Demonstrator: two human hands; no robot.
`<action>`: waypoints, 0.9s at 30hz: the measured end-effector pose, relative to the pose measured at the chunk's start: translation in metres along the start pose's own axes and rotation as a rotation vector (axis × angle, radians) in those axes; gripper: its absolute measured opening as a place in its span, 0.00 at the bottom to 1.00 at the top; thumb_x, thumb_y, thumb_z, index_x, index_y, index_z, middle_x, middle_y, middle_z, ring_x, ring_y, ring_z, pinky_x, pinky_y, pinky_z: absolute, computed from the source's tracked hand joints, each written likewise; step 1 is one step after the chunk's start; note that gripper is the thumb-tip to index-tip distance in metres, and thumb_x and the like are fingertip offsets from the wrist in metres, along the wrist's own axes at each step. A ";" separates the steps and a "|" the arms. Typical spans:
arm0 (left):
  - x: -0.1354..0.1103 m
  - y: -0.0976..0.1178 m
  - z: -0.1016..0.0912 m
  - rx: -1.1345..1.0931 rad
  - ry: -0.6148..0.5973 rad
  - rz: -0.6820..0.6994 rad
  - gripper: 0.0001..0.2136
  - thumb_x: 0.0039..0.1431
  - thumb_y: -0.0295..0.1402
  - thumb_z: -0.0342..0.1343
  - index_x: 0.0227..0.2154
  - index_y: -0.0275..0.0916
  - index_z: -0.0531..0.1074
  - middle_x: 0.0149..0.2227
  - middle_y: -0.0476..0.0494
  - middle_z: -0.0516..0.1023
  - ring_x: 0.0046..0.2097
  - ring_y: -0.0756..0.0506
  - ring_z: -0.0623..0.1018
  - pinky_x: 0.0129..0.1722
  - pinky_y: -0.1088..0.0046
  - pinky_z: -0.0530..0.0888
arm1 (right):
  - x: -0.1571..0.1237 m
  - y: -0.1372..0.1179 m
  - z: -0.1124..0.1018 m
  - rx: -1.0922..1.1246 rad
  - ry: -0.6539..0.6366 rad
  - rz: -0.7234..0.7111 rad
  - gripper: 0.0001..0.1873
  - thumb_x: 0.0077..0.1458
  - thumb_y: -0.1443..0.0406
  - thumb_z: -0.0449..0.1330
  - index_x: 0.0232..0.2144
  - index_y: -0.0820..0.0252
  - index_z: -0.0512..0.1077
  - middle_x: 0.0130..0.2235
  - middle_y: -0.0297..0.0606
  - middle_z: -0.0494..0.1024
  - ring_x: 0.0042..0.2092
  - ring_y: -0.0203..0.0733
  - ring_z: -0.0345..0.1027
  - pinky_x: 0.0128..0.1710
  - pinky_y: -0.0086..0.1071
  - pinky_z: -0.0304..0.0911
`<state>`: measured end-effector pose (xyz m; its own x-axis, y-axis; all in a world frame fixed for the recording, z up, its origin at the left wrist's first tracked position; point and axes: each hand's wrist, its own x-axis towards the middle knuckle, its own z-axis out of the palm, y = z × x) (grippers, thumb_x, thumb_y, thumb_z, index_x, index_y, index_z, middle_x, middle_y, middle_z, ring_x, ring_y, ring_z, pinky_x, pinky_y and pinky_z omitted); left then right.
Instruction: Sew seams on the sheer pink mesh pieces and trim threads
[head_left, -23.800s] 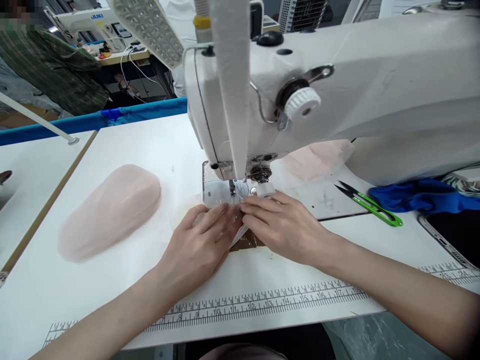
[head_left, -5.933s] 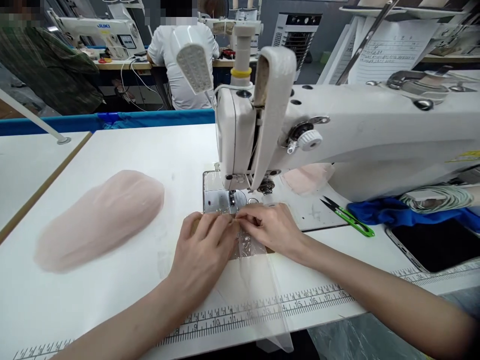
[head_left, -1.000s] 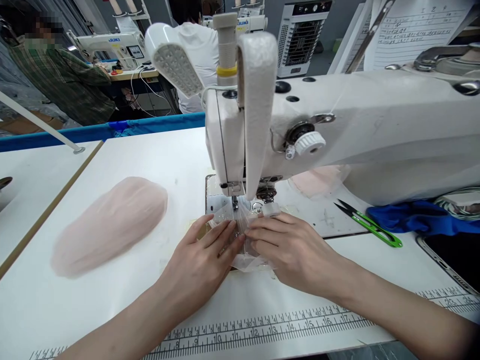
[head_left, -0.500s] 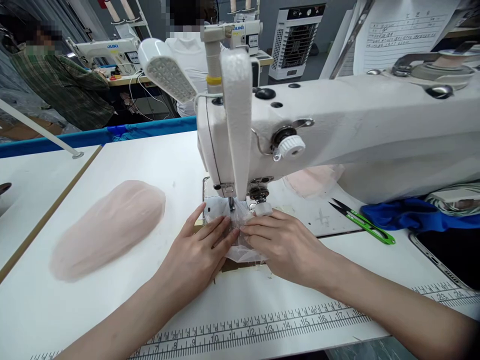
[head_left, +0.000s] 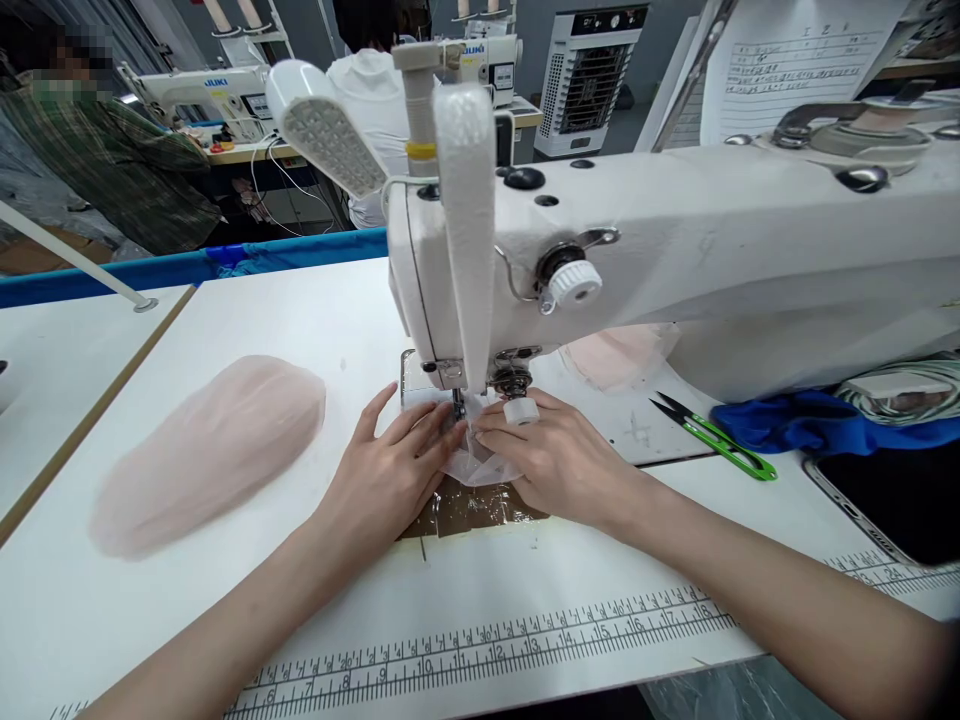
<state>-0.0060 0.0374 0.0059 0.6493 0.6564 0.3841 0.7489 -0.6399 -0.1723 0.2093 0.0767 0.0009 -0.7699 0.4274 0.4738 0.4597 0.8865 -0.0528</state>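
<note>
Head view: a printed ruler [head_left: 495, 640] runs near the front edge of the table [head_left: 600, 560], bottom of frame. Beyond it, more brown patch [head_left: 472, 512] shows than half a second ago; the sheer fabric [head_left: 480, 470], at centre, sits farther up toward the presser foot [head_left: 458, 404]. The left hand [head_left: 390, 465] spreads over its left side; the right hand [head_left: 555, 455] bunches fingers at its right, pinching or pressing unclear. Blue edging [head_left: 315, 244] bounds the table at upper left.

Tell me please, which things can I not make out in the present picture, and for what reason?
In the head view:
Thin cloth: partly hidden by the left hand and the right hand.
Far pink cloth: its back part is hidden by the sewing machine.
Phone: cut off by the right edge.
Paper: its writing is too small to read, and the top edge cuts it off.
</note>
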 end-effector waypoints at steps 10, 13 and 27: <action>-0.004 0.010 -0.009 -0.272 -0.003 -0.165 0.10 0.67 0.25 0.44 0.38 0.37 0.72 0.37 0.45 0.80 0.28 0.50 0.71 0.29 0.71 0.67 | -0.004 -0.009 0.001 0.005 0.129 0.010 0.11 0.58 0.75 0.55 0.35 0.61 0.75 0.32 0.33 0.81 0.34 0.36 0.72 0.42 0.33 0.62; 0.001 0.005 -0.008 -0.421 -0.098 -0.310 0.09 0.67 0.29 0.45 0.39 0.38 0.71 0.35 0.45 0.77 0.33 0.47 0.73 0.32 0.69 0.70 | 0.000 -0.007 -0.002 0.028 0.129 0.087 0.12 0.62 0.73 0.52 0.35 0.59 0.76 0.27 0.31 0.79 0.28 0.33 0.70 0.40 0.30 0.63; 0.017 -0.011 -0.010 -0.900 -0.173 -0.455 0.18 0.67 0.35 0.48 0.21 0.37 0.71 0.28 0.48 0.67 0.31 0.50 0.69 0.29 0.72 0.66 | 0.004 -0.004 -0.002 0.078 0.133 0.248 0.16 0.66 0.65 0.50 0.33 0.58 0.77 0.25 0.33 0.76 0.31 0.37 0.69 0.38 0.31 0.62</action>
<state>-0.0043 0.0517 0.0232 0.3921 0.9151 0.0941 0.5982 -0.3314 0.7296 0.2056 0.0748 0.0044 -0.5709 0.6105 0.5489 0.5872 0.7709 -0.2467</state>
